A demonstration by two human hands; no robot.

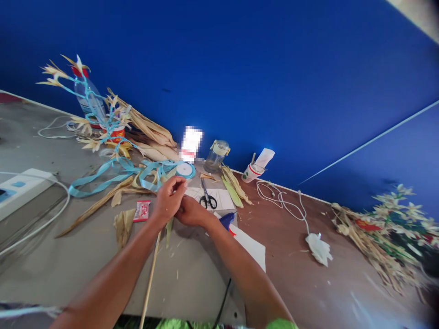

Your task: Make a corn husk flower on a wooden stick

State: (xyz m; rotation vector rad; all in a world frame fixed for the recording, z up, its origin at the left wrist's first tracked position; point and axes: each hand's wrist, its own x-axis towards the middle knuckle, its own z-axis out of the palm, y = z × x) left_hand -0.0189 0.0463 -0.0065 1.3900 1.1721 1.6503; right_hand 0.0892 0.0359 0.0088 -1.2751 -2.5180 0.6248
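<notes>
My left hand (169, 198) and my right hand (192, 211) meet at the middle of the table, fingers pinched together. They grip the top end of a thin wooden stick (150, 278) that runs down toward me, with a strip of dried corn husk (169, 228) hanging from the grip. A light blue ribbon (113, 176) trails left from a ribbon spool (185, 170) just beyond my hands. Black-handled scissors (207, 198) lie on white paper to the right of my hands. A blue glue gun (227, 220) pokes out behind my right forearm.
A bottle of husk flowers wrapped in ribbon (89, 103) stands at the back left. A power strip (18, 187), a glass jar (216, 156), a paper cup (252, 172), a white cable (284, 203) and a husk flower pile (391, 233) surround the work spot. Blue wall behind.
</notes>
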